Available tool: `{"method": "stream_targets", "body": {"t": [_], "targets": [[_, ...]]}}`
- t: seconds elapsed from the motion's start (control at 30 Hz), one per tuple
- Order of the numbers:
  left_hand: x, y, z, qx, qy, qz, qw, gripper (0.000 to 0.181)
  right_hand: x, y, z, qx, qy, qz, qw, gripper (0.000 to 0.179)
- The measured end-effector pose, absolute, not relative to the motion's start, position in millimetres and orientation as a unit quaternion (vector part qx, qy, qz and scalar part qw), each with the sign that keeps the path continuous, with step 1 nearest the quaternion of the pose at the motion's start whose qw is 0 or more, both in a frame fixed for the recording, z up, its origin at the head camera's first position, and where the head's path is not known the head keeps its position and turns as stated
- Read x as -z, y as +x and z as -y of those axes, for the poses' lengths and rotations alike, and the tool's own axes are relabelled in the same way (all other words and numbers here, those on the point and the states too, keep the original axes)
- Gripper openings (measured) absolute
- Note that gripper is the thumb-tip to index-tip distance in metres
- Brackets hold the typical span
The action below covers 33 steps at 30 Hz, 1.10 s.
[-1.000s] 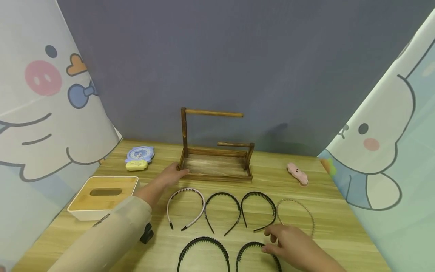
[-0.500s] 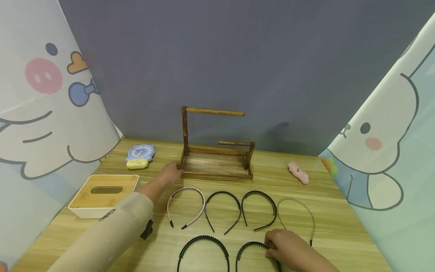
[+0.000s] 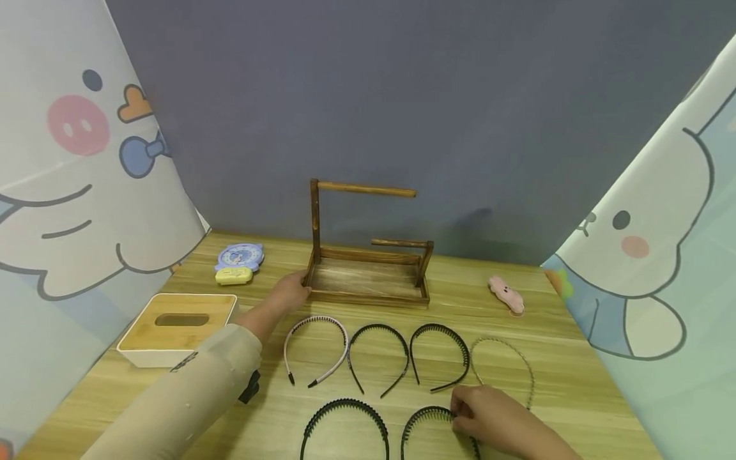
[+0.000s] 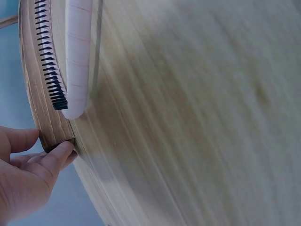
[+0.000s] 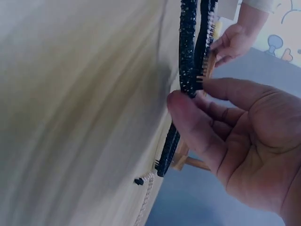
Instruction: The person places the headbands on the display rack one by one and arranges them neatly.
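My right hand (image 3: pixel 491 418) pinches the right side of a black toothed headband (image 3: pixel 431 409) at the front of the table. In the right wrist view, thumb and fingers meet around the glittery band (image 5: pixel 187 52). My left hand (image 3: pixel 285 297) grips the front left corner of a wooden rack (image 3: pixel 368 298), a shallow tray with two horizontal bars on posts. The left wrist view shows thumb and fingertips on either side of that corner (image 4: pixel 55 129). Another black headband (image 3: pixel 345 402) lies to the left of the pinched one.
Behind lie a pink-white headband (image 3: pixel 344 364), two dark headbands (image 3: pixel 376 326) (image 3: pixel 440 327) and a thin braided one (image 3: pixel 508 345). A tissue box (image 3: pixel 135 354) stands left, near a blue clock-like item (image 3: pixel 240 255) and a yellow case (image 3: pixel 234 276). A pink item (image 3: pixel 506 296) lies right.
My right hand has come down onto the black headband and pinched it; the band has shifted slightly. The left hand's fingers have drawn in around the rack's corner.
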<state>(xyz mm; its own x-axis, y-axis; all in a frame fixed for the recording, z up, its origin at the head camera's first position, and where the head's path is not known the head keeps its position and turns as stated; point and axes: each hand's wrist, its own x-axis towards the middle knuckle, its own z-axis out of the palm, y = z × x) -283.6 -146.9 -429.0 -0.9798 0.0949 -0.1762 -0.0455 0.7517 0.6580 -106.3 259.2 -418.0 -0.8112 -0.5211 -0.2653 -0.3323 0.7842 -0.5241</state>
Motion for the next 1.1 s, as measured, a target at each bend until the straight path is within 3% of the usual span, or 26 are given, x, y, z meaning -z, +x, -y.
{"method": "stream_targets", "body": {"t": [0.3,0.57,0.8,1.1], "targets": [[429,-285,148,-0.35,0.017,-0.931,0.098,0.057,414,-114,-276,0.484,-0.207,-0.768,0.364,0.023],[428,-285,150,-0.337,0.016,-0.937,0.093,0.056,412,-119,-283,0.548,-0.223,-0.676,0.439,0.024],[429,-285,152,-0.342,0.016,-0.935,0.094,0.056,400,-122,-284,0.565,-0.235,-0.643,0.461,0.027],[428,-287,152,-0.346,0.019,-0.934,0.086,0.056,375,-130,-284,0.601,-0.255,-0.638,0.408,0.021]]}}
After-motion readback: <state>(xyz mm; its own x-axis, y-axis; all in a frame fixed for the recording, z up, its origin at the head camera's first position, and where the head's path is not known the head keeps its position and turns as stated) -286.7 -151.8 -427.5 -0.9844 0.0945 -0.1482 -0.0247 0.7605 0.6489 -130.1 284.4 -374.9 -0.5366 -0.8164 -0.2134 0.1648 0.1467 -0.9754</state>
